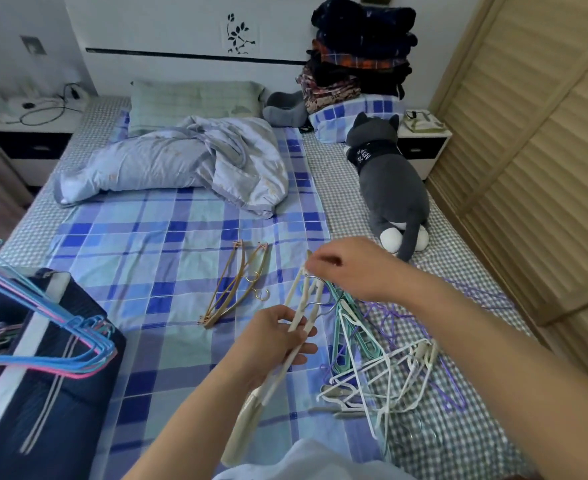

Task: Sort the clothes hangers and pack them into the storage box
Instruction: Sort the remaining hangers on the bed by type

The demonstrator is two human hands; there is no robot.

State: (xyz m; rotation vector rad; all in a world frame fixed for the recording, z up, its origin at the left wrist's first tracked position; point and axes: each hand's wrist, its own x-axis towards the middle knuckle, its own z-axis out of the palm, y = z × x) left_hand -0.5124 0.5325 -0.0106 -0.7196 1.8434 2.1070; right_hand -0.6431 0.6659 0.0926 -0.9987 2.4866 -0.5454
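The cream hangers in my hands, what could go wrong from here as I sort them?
The cream hangers, gripped by the left hand, reach into the tangled hanger pile where the right hand works; lifting may snag hooks and drag the pile along. The blue and pink wire hangers overhang the storage box edge and could slide off.

Storage box [78,358] cut off at left edge, right hand [346,268] fingertips blurred, cream hangers [251,417] ends hidden below
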